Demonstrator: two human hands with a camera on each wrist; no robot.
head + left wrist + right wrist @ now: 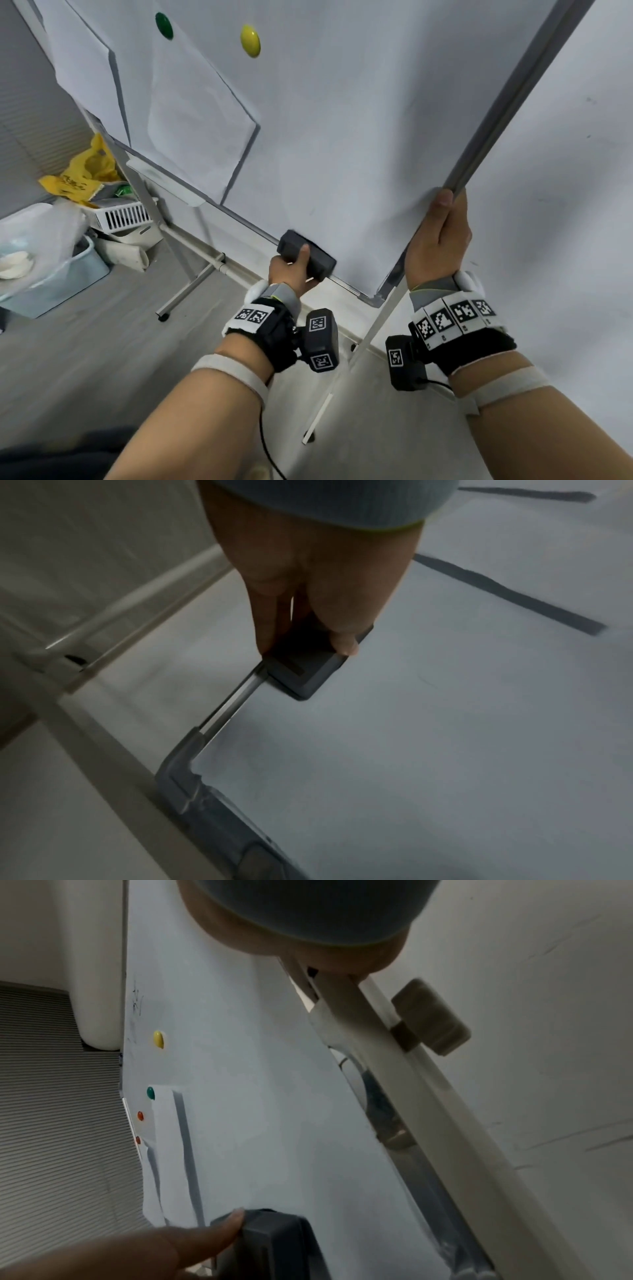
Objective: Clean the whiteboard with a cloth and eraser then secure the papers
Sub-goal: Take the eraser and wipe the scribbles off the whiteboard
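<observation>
My left hand (294, 265) grips a dark grey eraser (317, 258) and holds it flat against the whiteboard (359, 120) at its bottom edge, near the lower right corner. The left wrist view shows the eraser (308, 669) pinched between thumb and fingers, touching the bottom frame rail. My right hand (442, 233) grips the board's right frame edge (503, 116). Two white papers (191, 113) hang on the left part of the board under a green magnet (163, 24); a yellow magnet (250, 39) sits to their right. No cloth is visible.
The board's white stand legs (191, 270) spread across the grey floor. At the left stand a pale blue bin (54, 274), a white basket (120, 214) and a yellow plastic bag (82, 174). A white wall (565, 171) lies right of the board.
</observation>
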